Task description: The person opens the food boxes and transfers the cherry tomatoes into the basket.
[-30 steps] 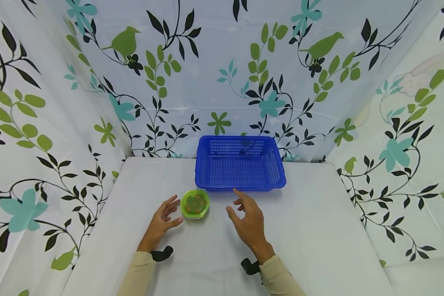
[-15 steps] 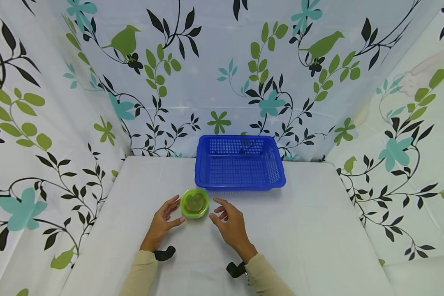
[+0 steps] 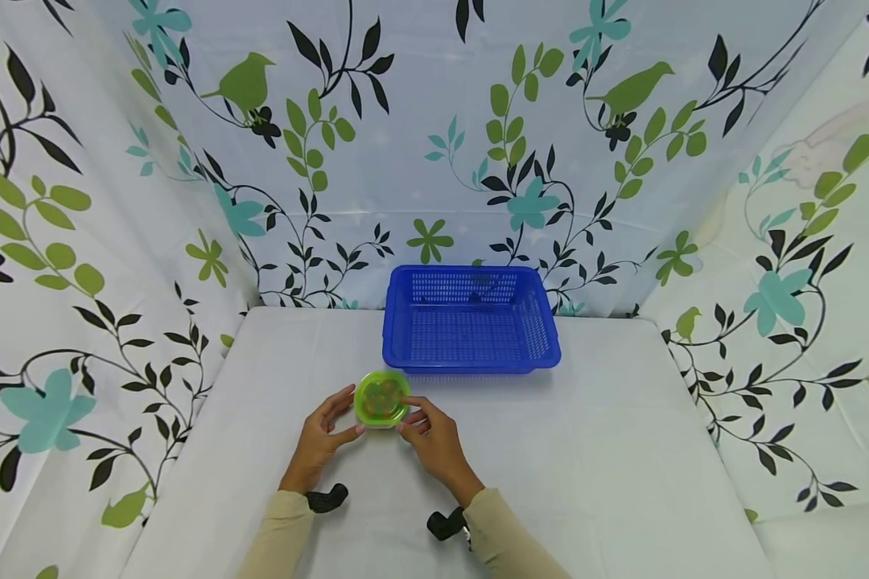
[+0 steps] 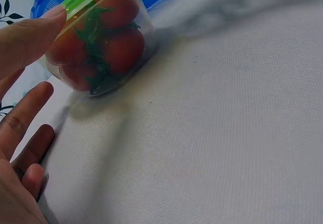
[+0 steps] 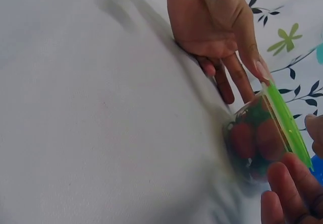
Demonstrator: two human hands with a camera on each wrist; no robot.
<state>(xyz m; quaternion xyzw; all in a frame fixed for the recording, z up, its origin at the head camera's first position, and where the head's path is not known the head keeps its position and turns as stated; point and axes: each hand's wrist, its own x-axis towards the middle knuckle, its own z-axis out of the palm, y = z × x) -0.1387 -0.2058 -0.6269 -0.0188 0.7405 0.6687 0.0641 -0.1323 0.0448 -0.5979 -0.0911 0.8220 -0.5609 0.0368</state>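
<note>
Tub [image 3: 381,400] stands on the table [image 3: 586,450], just before the basket's [image 3: 471,367] left corner. Left hand [image 3: 319,441] spread, thumb at the lid [image 5: 288,123]; right hand [image 3: 434,442] loosely parted opposite. Apparently the two-handed grasp; next calls for even inward pressure.

Tomatoes [image 4: 122,50] in container [image 3: 380,422] — basket [image 3: 471,326] behind, to right

No text, label, brand, number or sign can be read on the green-lidded container [image 3: 381,400], on the blue basket [image 3: 471,334] beyond the container, on the white tabletop [image 3: 608,450] under the container, or on the printed curtain [image 3: 405,161] behind the container.
</note>
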